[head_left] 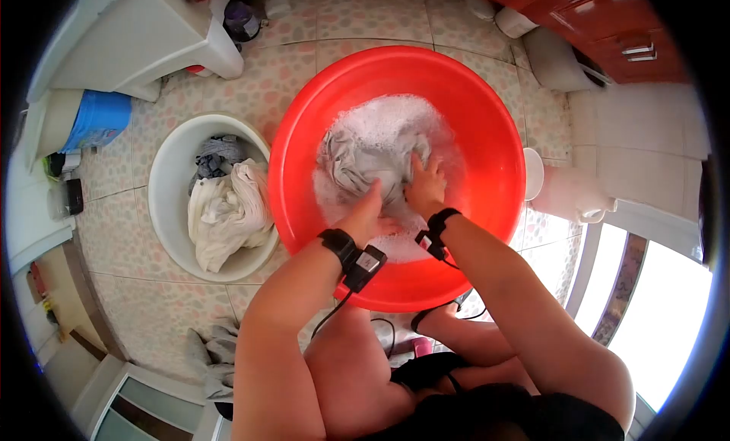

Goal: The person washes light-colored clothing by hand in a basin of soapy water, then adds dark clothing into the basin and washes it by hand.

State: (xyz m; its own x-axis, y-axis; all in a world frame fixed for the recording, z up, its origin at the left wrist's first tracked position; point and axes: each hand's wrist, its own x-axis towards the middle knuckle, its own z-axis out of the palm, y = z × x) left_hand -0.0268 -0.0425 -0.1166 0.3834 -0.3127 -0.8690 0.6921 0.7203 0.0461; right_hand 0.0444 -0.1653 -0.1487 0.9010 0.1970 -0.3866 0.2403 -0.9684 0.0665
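A large red basin (488,160) holds sudsy water, with white foam (388,110) along its far side. Wet grey cloth (361,161) lies bunched in the water, partly under the suds. My left hand (369,215) is at the near edge of the cloth, thumb raised and fingers stretched out low over the water. On the right side of the cloth rests my right hand (427,186), its fingers spread apart and touching the fabric. Neither hand grips anything that I can see. Black straps with small boxes are around both wrists.
Left of the basin stands a white tub (169,205) with cream cloth (228,213) and dark grey cloth (218,153). More grey fabric (217,357) lies on the tiled floor (144,312). A pink jug (566,191) is at the right, a blue bucket (100,120) at the left.
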